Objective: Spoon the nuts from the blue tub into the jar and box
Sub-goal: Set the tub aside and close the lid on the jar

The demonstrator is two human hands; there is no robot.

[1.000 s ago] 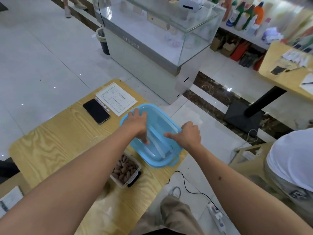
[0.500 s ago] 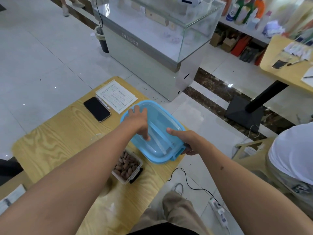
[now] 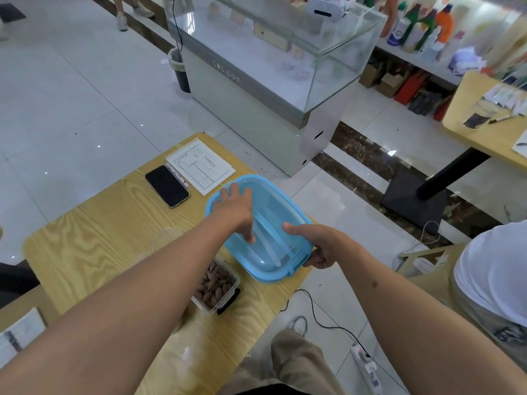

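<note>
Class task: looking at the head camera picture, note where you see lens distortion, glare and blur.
Head view: the wide-angle lens bends the floor tile lines and stretches both forearms near the bottom edge; ceiling lights glare off the glass display case and dot the glossy floor; the bottles at top right are smeared, while the blue tub and phone stay sharp.

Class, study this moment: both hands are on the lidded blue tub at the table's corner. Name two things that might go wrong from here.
1. The blue tub sits at the table corner, with its right end apparently past the edge. The right hand grips that end; a jerk might tip the tub off.

2. The box of nuts lies open under the left forearm, near the left hand. A careless pull back could knock it and spill nuts.
</note>
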